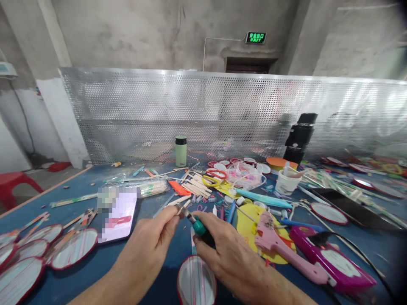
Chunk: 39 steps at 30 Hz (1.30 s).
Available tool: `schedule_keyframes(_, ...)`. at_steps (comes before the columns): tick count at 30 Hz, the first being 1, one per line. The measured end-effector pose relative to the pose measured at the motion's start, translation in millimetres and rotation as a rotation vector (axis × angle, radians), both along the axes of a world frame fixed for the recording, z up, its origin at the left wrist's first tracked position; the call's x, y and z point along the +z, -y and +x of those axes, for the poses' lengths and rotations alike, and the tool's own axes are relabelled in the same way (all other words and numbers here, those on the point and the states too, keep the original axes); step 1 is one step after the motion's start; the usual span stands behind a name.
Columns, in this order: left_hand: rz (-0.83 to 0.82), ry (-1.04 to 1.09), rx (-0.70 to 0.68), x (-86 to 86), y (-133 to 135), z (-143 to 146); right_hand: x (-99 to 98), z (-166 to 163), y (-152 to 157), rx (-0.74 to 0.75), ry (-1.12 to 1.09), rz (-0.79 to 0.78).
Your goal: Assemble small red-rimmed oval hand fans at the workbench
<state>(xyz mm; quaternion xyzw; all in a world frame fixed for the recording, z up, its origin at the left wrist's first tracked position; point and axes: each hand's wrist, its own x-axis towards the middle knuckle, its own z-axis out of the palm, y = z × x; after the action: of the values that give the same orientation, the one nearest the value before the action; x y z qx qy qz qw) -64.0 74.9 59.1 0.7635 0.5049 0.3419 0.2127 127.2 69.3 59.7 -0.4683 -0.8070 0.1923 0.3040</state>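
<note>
My right hand [219, 250] is wrapped round a hand tool with a teal-and-black handle [199, 226]. Its narrow metal end [186, 212] points left, up against my left fingertips. Most of its grip is hidden in my palm. My left hand [155, 237] is closed in a pinch at that metal end; what sits between thumb and finger is too small to make out. Below both hands lies a round, red-rimmed white disc [197, 279] with pale strips across it and a flat stick running up between my hands.
More red-rimmed discs [74, 250] lie at left beside a lit phone [122, 216]. At right are a pink glue gun [273, 241], a magenta power strip [330, 258] and a dark tablet [349, 207]. Wooden sticks [195, 184], scissors [211, 180] and a green bottle [181, 151] stand or lie behind.
</note>
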Motion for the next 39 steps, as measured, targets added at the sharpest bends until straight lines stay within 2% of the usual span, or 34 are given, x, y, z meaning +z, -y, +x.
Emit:
schedule_keyframes(4,-0.013,0.044,0.008,-0.1,0,0,0.2,-2,0,-0.006,-0.009,0.040)
schedule_keyframes(15,-0.041,0.054,0.009,-8.3,-4,3,-4.8,-4,-2,-0.085,0.190,0.040)
schedule_keyframes(25,-0.052,0.091,0.013,-9.4,-4,5,-8.0,-6,-2,-0.088,0.182,0.098)
schedule_keyframes(29,-0.028,0.066,0.037,-7.0,-6,5,-4.4,-6,-3,-0.079,0.190,0.069)
schedule_keyframes(33,-0.005,0.007,0.001,-6.7,-10,2,-2.2,-3,-2,-0.090,0.213,0.039)
schedule_keyframes(39,0.012,0.031,0.005,-9.5,-19,-6,0.8,-2,1,-0.132,0.175,0.025)
